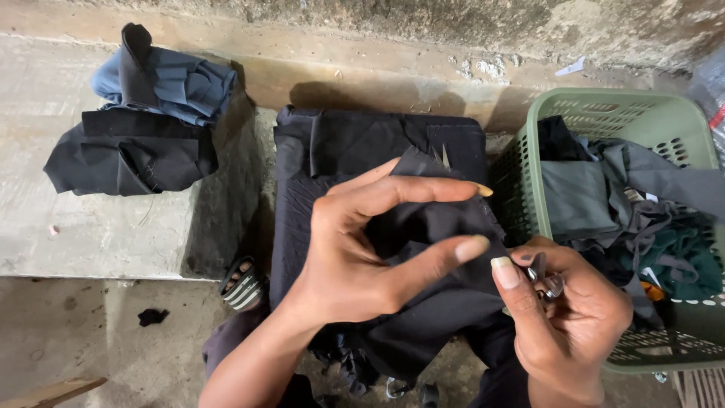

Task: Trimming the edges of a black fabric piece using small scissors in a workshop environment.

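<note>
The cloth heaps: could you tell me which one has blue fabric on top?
The folded pile on the concrete ledge, far left: blue cloth on black. The middle stack is all black.

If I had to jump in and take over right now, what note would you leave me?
Left hand: pinching a fold of the black cloth, fingers spread.
Right hand: shut on a small metal tool at the cloth's edge; I can't tell what kind.
Things: more black cloth lies on the lap; folded dark garments on the ledge at left; green basket of mixed clothes at right.
Done and left: the basket still holds clothes.
</note>
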